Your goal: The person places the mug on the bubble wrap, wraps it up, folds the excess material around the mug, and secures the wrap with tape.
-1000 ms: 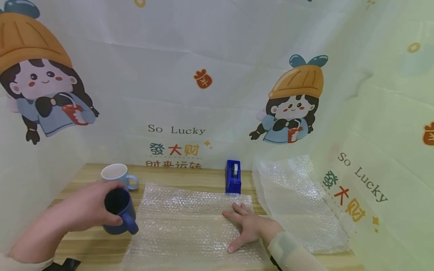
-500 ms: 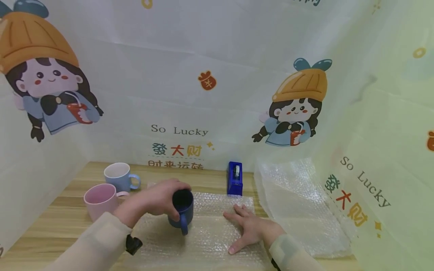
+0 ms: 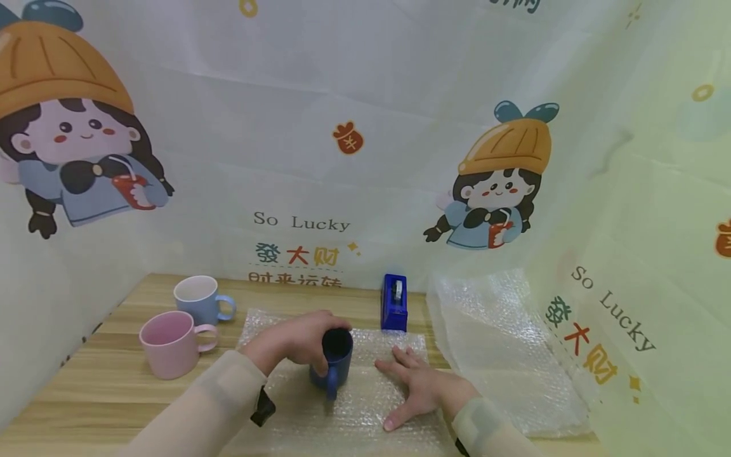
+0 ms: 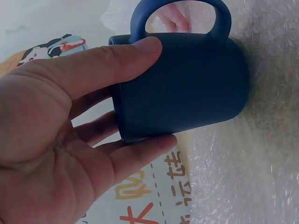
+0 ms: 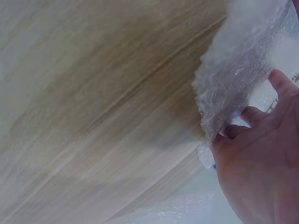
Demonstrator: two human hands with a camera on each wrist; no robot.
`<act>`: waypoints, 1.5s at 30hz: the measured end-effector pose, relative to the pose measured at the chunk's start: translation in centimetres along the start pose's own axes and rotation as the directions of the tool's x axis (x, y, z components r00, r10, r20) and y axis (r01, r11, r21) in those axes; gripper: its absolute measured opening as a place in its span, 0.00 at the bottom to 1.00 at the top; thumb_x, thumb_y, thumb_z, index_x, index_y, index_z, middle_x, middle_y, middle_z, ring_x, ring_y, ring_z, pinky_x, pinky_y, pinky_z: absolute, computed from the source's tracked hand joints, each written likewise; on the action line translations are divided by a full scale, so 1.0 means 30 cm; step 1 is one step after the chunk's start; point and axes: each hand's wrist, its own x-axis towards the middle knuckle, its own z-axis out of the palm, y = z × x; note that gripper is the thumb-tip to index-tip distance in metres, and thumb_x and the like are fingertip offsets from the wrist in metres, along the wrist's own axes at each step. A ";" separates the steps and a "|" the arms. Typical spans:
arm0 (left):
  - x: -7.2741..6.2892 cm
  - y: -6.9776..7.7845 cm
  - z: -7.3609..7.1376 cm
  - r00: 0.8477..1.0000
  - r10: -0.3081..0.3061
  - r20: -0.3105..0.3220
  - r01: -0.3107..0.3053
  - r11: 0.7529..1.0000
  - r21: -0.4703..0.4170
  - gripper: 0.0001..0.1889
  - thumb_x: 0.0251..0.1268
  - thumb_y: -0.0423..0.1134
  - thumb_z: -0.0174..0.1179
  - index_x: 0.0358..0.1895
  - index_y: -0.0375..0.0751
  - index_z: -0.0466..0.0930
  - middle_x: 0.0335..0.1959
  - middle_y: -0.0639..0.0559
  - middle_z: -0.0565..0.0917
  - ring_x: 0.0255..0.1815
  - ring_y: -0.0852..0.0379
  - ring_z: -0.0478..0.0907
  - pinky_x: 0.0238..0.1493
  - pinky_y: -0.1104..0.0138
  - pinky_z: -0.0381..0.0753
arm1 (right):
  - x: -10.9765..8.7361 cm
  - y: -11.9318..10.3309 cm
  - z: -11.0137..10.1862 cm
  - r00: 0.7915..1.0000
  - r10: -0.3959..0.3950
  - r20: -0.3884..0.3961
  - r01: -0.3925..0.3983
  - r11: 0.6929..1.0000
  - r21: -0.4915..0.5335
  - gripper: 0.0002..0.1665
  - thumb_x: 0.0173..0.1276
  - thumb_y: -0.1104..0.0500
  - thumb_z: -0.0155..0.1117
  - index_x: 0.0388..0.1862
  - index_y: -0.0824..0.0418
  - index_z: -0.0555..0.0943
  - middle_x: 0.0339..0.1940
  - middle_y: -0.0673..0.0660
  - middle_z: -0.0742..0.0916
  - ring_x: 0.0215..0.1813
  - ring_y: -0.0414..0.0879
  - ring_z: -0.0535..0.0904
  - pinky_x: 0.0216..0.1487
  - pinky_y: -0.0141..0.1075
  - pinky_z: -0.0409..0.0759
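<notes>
A person's left hand (image 3: 302, 337) pinches the navy mug (image 3: 339, 369) near its rim, thumb beside the handle and fingers round the far side, over the wrap (image 3: 365, 412) at the middle of the bench (image 3: 85, 400). The mug is close to upright, handle towards the front edge; whether its base bears fully on the wrap cannot be told. The right hand (image 3: 421, 384) lies spread, fingers apart, on the wrap's right side.

The hold looks high and light, so the smooth wall could slip from the fingers, or the mug could rock on the bubbles if released before its base sits flat. Should the right hand lift, the wrap, seemingly springy, might curl or slide and tip the mug. The left sleeve (image 3: 205, 406) lies near the pink mug (image 3: 170, 350), towards the left edge; a careless backward sweep could knock it.

The pink mug stands upright, only its pink lining in sight. Behind it, towards the back left corner, the pale mug (image 3: 197, 308) shows a white inside, its floor hidden. The navy mug's inside is dark, any contents impossible to make out. At the back edge, a blue tape holder (image 3: 394, 312) carries a roll (image 3: 398, 290). A second wrap (image 3: 505, 365) lies along the right edge.
</notes>
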 end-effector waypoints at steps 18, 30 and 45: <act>0.023 -0.037 0.033 0.993 -0.112 0.033 0.115 0.987 -0.109 0.50 0.60 0.30 0.77 0.86 0.35 0.61 0.83 0.35 0.71 0.81 0.38 0.72 0.83 0.43 0.71 | 0.014 -0.015 0.001 1.000 -0.004 -0.011 0.004 1.000 -0.001 0.68 0.54 0.30 0.87 0.90 0.36 0.61 0.95 0.60 0.54 0.94 0.67 0.45 0.85 0.74 0.57; -0.004 -0.080 0.090 0.960 -0.178 -0.215 0.138 0.972 -0.189 0.40 0.52 0.53 0.85 0.64 0.35 0.82 0.56 0.43 0.89 0.56 0.48 0.85 0.64 0.46 0.86 | 0.024 0.000 -0.002 1.000 -0.013 0.006 0.013 1.000 0.005 0.68 0.54 0.29 0.86 0.90 0.35 0.61 0.95 0.59 0.54 0.94 0.66 0.45 0.86 0.74 0.57; -0.004 -0.063 0.118 0.950 -0.225 -0.218 0.162 0.948 -0.274 0.38 0.49 0.51 0.88 0.63 0.38 0.84 0.56 0.45 0.89 0.59 0.46 0.85 0.67 0.45 0.85 | 0.007 0.006 -0.016 0.999 -0.030 -0.019 0.030 0.999 -0.014 0.65 0.54 0.30 0.86 0.88 0.38 0.65 0.93 0.62 0.59 0.92 0.70 0.50 0.84 0.75 0.58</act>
